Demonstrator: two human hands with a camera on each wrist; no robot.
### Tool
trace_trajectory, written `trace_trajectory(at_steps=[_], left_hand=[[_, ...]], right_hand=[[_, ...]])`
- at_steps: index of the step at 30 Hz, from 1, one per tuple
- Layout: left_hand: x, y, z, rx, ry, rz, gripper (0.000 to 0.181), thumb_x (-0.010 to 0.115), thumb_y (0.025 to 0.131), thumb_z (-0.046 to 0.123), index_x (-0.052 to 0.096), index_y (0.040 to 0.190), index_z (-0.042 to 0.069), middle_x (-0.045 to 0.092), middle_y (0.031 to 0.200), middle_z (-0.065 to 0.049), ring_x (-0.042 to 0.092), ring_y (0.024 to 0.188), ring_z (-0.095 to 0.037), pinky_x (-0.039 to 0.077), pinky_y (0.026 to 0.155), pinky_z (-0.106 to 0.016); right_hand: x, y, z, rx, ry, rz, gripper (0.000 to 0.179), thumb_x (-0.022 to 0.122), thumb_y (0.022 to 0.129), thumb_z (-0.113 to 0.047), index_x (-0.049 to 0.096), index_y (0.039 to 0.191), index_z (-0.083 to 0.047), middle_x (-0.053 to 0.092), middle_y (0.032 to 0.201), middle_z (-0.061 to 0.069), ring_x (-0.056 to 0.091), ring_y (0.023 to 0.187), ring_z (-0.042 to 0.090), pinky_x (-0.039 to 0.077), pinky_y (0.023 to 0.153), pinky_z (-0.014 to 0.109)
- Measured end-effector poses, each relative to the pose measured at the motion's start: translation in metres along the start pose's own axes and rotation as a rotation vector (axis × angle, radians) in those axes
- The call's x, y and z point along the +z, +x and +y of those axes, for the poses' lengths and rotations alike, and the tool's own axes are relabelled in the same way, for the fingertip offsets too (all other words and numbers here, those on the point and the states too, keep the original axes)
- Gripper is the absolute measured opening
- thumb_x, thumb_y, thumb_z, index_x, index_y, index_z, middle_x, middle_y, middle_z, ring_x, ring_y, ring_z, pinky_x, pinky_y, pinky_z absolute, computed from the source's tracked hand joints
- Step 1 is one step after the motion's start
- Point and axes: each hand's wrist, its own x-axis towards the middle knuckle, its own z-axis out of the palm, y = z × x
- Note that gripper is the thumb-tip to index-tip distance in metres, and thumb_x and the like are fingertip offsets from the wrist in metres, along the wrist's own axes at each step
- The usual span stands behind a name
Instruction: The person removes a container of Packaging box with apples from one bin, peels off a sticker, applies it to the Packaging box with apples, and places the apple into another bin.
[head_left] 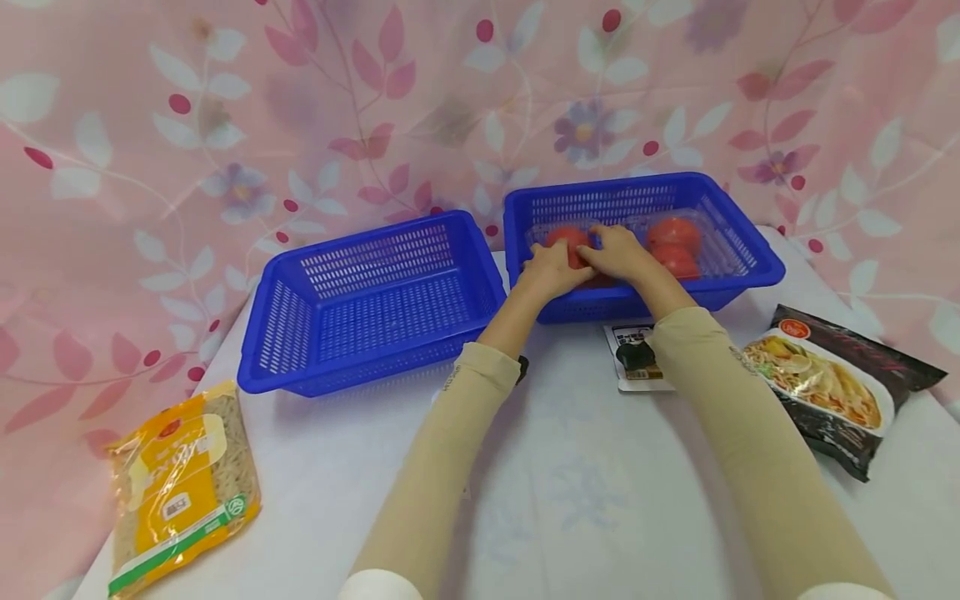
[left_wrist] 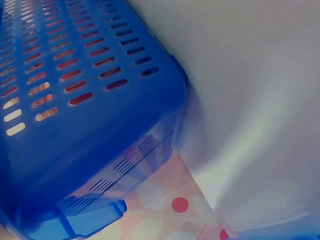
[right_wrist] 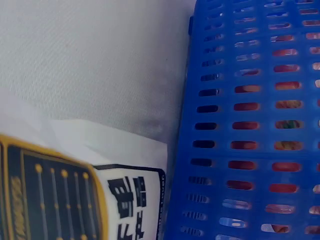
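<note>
Both hands reach into the right blue basket. Inside it, a clear plastic pack of tomatoes lies at the left end. My left hand holds this pack from its left and near side, fingers bent over the tomatoes. My right hand holds it from the right, the thumb close to the left thumb. A second clear pack of tomatoes sits to the right in the same basket. The wrist views show the basket's slotted wall with red behind it, and both hands are hidden there.
A second blue basket stands to the left with nothing in it. A yellow bag of dry food lies at the front left. On the right is a black noodle packet. A white printed packet lies partly under the right forearm.
</note>
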Motion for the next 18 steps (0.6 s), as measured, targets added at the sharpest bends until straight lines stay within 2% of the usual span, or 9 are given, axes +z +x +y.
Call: trace_trajectory(at_steps=[4, 6, 7, 9, 11, 14, 15, 16, 18], left_hand=[[-0.001, -0.004, 0.001, 0.029, -0.023, 0.005, 0.068, 0.057, 0.081, 0.057, 0.039, 0.135, 0.020, 0.034, 0.136, -0.022, 0.035, 0.120, -0.049, 0.040, 0.089, -0.057], [-0.003, -0.005, 0.001, 0.047, -0.037, 0.023, 0.068, 0.056, 0.081, 0.055, 0.038, 0.137, 0.021, 0.028, 0.141, -0.023, 0.032, 0.123, -0.049, 0.038, 0.089, -0.058], [-0.004, -0.006, 0.001, 0.057, -0.050, 0.042, 0.069, 0.056, 0.082, 0.055, 0.037, 0.138, 0.022, 0.024, 0.143, -0.023, 0.029, 0.124, -0.050, 0.038, 0.090, -0.058], [-0.005, -0.006, 0.001, 0.079, -0.078, 0.090, 0.068, 0.057, 0.082, 0.053, 0.035, 0.140, 0.024, 0.018, 0.146, -0.022, 0.026, 0.126, -0.049, 0.038, 0.091, -0.057], [-0.008, -0.008, 0.001, 0.106, -0.106, 0.145, 0.067, 0.057, 0.082, 0.052, 0.036, 0.140, 0.025, 0.016, 0.147, -0.021, 0.026, 0.126, -0.047, 0.040, 0.090, -0.055], [-0.012, -0.010, 0.001, 0.141, -0.125, 0.196, 0.066, 0.057, 0.082, 0.051, 0.038, 0.139, 0.025, 0.018, 0.147, -0.019, 0.028, 0.124, -0.042, 0.043, 0.089, -0.049], [-0.014, -0.011, 0.001, 0.149, -0.123, 0.200, 0.065, 0.057, 0.082, 0.052, 0.039, 0.138, 0.025, 0.019, 0.147, -0.019, 0.029, 0.124, -0.041, 0.043, 0.089, -0.048], [-0.016, -0.013, 0.001, 0.162, -0.122, 0.206, 0.064, 0.057, 0.082, 0.052, 0.041, 0.137, 0.024, 0.021, 0.146, -0.018, 0.029, 0.125, -0.041, 0.042, 0.090, -0.048], [-0.022, -0.016, 0.003, 0.189, -0.115, 0.214, 0.062, 0.056, 0.082, 0.052, 0.043, 0.136, 0.024, 0.024, 0.146, -0.017, 0.028, 0.127, -0.039, 0.039, 0.093, -0.047]], right_hand=[[-0.005, -0.004, 0.000, -0.021, 0.004, 0.026, 0.059, 0.044, 0.094, -0.031, 0.032, 0.137, 0.008, 0.043, 0.129, 0.030, 0.039, 0.118, 0.043, 0.031, 0.097, 0.054], [-0.010, -0.008, -0.002, -0.031, 0.005, 0.060, 0.058, 0.045, 0.094, -0.030, 0.034, 0.137, 0.007, 0.055, 0.110, 0.029, 0.052, 0.095, 0.038, 0.040, 0.086, 0.048], [-0.012, -0.010, -0.003, -0.036, 0.008, 0.084, 0.057, 0.047, 0.093, -0.029, 0.035, 0.136, 0.007, 0.057, 0.097, 0.027, 0.053, 0.081, 0.035, 0.041, 0.078, 0.045], [-0.018, -0.013, -0.007, -0.049, 0.010, 0.129, 0.056, 0.048, 0.093, -0.028, 0.037, 0.135, 0.006, 0.054, 0.074, 0.019, 0.047, 0.060, 0.027, 0.040, 0.065, 0.039], [-0.024, -0.017, -0.013, -0.061, 0.009, 0.168, 0.054, 0.048, 0.092, -0.026, 0.039, 0.135, 0.006, 0.046, 0.062, 0.014, 0.037, 0.050, 0.024, 0.035, 0.057, 0.037], [-0.032, -0.023, -0.020, -0.065, -0.005, 0.196, 0.053, 0.047, 0.092, -0.024, 0.039, 0.134, 0.008, 0.053, 0.074, 0.021, 0.048, 0.067, 0.031, 0.040, 0.067, 0.042], [-0.033, -0.026, -0.023, -0.062, -0.011, 0.200, 0.053, 0.046, 0.092, -0.024, 0.039, 0.134, 0.008, 0.056, 0.082, 0.026, 0.052, 0.080, 0.036, 0.041, 0.073, 0.045], [-0.035, -0.028, -0.025, -0.058, -0.018, 0.206, 0.053, 0.045, 0.092, -0.024, 0.038, 0.134, 0.008, 0.057, 0.095, 0.029, 0.050, 0.095, 0.039, 0.040, 0.083, 0.047], [-0.037, -0.034, -0.031, -0.038, -0.020, 0.228, 0.053, 0.044, 0.093, -0.024, 0.038, 0.134, 0.008, 0.046, 0.122, 0.032, 0.037, 0.119, 0.042, 0.031, 0.097, 0.052]])
